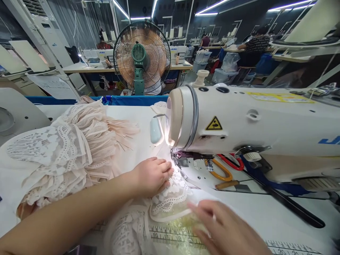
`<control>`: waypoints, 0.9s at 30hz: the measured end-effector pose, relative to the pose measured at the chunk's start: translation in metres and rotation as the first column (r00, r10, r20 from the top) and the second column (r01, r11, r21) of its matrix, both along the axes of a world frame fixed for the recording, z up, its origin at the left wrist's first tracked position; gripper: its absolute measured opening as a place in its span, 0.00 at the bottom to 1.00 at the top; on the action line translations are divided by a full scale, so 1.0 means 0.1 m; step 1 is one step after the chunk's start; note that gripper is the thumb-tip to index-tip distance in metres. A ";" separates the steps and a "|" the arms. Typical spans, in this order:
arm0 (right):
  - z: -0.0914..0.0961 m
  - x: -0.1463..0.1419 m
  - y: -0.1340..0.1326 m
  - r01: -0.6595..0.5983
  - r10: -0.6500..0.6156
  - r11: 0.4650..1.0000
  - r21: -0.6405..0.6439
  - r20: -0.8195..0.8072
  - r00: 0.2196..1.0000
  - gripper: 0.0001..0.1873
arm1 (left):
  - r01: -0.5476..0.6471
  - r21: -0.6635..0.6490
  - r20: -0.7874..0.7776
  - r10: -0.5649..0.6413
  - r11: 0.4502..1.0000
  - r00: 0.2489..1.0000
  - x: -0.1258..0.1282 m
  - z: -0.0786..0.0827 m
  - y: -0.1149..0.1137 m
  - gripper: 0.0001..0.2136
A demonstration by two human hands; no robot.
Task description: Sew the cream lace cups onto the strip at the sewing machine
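My left hand (155,177) lies on a piece of white lace (172,193) just in front of the sewing machine's presser foot (174,154), its fingers flat and pressing down. A narrow white strip (172,216) curves along the near edge of the lace. Its end meets the fingertips of my right hand (212,219), which is blurred by motion and looks closed in a pinch on it. The sewing machine (239,120) reaches in from the right, and its lamp lights the needle area.
To the left is a heap of lace pieces (79,141). Red-handled scissors (233,162), an orange-handled tool (221,170) and a black lever (294,207) sit under the machine arm. A measuring scale (175,235) runs along the front. A large fan (142,56) stands behind; people sit further back.
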State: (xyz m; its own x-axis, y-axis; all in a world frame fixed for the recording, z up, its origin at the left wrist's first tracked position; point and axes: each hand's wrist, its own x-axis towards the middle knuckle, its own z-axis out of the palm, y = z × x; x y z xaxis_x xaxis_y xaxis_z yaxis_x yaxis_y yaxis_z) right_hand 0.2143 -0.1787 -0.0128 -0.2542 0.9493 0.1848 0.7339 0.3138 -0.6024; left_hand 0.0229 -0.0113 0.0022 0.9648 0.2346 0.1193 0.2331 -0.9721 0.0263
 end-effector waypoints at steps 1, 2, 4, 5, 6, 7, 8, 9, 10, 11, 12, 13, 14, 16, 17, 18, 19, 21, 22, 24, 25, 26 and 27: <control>-0.02 0.12 0.06 0.051 -0.075 0.989 0.140 0.174 0.982 0.24 | 0.007 -0.001 0.012 -0.007 1.000 1.000 -0.01 -0.01 0.01 0.18; -0.04 0.20 0.12 0.047 -0.114 0.971 0.235 0.278 0.954 0.23 | 0.011 -0.003 0.023 -0.011 1.000 1.000 -0.01 -0.03 0.01 0.18; -0.06 0.26 0.24 -0.030 -0.113 0.940 0.341 0.393 0.913 0.18 | 0.011 -0.002 0.040 -0.010 1.000 0.999 -0.03 -0.05 0.02 0.18; -0.07 0.25 0.28 -0.077 -0.071 0.935 0.345 0.397 0.915 0.16 | 0.008 -0.002 0.046 -0.008 1.000 0.999 -0.03 -0.06 0.03 0.19; -0.06 0.22 0.30 -0.115 -0.023 0.933 0.340 0.378 0.925 0.15 | 0.006 0.000 0.050 -0.006 1.000 0.999 -0.04 -0.07 0.03 0.19; -0.06 0.18 0.32 -0.139 0.016 0.932 0.335 0.346 0.938 0.14 | 0.006 0.001 0.056 -0.006 1.000 0.998 -0.04 -0.08 0.03 0.19; -0.05 0.13 0.32 -0.154 0.046 0.930 0.335 0.308 0.950 0.13 | 0.007 0.003 0.061 -0.007 1.000 0.998 -0.05 -0.08 0.04 0.19; -0.04 0.09 0.32 -0.161 0.068 0.929 0.334 0.275 0.959 0.13 | 0.008 0.005 0.067 -0.009 1.000 0.998 -0.05 -0.09 0.04 0.19; -0.03 0.06 0.31 -0.162 0.077 0.929 0.333 0.253 0.964 0.13 | 0.008 0.006 0.075 -0.008 1.000 0.997 -0.05 -0.10 0.04 0.19; -0.03 0.04 0.31 -0.157 0.077 0.930 0.331 0.241 0.967 0.13 | 0.005 0.007 0.080 -0.006 1.000 0.997 -0.05 -0.10 0.05 0.19; -0.04 0.02 0.31 -0.149 0.072 0.932 0.331 0.233 0.970 0.13 | 0.001 0.009 0.085 -0.002 1.000 0.996 -0.05 -0.10 0.05 0.19; -0.05 0.01 0.31 -0.140 0.065 0.932 0.334 0.227 0.972 0.13 | -0.002 0.010 0.089 0.001 1.000 0.996 -0.05 -0.11 0.05 0.19; -0.06 0.00 0.31 -0.124 0.052 0.931 0.345 0.212 0.976 0.13 | -0.006 0.012 0.091 0.004 1.000 0.996 -0.04 -0.11 0.05 0.19; -0.09 -0.02 0.32 -0.094 0.031 0.925 0.369 0.172 0.985 0.13 | -0.013 0.018 0.098 0.012 1.000 0.995 -0.03 -0.11 0.06 0.19; -0.11 -0.03 0.33 -0.085 0.027 0.923 0.376 0.156 0.987 0.13 | -0.016 0.021 0.102 0.014 1.000 0.995 -0.03 -0.11 0.07 0.19; -0.11 -0.03 0.34 -0.077 0.023 0.922 0.380 0.146 0.989 0.13 | -0.019 0.024 0.106 0.016 1.000 0.994 -0.03 -0.11 0.07 0.19; -0.11 -0.04 0.34 -0.073 0.020 0.922 0.381 0.141 0.990 0.14 | -0.021 0.028 0.110 0.018 0.999 0.994 -0.02 -0.10 0.08 0.19; -0.11 -0.06 0.35 -0.072 0.019 0.923 0.377 0.142 0.990 0.14 | -0.020 0.035 0.119 0.016 0.999 0.993 -0.02 -0.11 0.09 0.19; -0.10 -0.06 0.36 -0.071 0.017 0.922 0.381 0.142 0.990 0.14 | -0.018 0.040 0.125 0.012 0.999 0.992 -0.02 -0.11 0.10 0.19; -0.09 -0.07 0.36 -0.076 0.019 0.915 0.395 0.146 0.989 0.13 | -0.009 0.048 0.136 0.003 0.999 0.991 -0.01 -0.11 0.11 0.19; -0.08 -0.07 0.36 -0.080 0.021 0.911 0.405 0.148 0.989 0.13 | -0.005 0.051 0.140 -0.002 0.999 0.990 -0.01 -0.12 0.11 0.19; -0.08 -0.07 0.37 -0.080 0.019 0.907 0.413 0.148 0.989 0.13 | -0.003 0.053 0.143 -0.004 0.999 0.990 -0.01 -0.12 0.11 0.19; -0.08 -0.07 0.37 -0.081 0.020 0.906 0.416 0.148 0.989 0.13 | -0.002 0.055 0.146 -0.006 0.999 0.989 -0.01 -0.12 0.11 0.19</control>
State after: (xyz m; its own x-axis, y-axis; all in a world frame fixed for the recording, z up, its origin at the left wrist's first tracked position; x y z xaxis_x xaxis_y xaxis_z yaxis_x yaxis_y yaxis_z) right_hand 0.2069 -0.1418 -0.0211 -0.3510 0.7763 0.5236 0.7759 0.5542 -0.3015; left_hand 0.0217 0.0000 -0.0097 0.9365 0.2219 0.2715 0.2286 -0.9735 0.0069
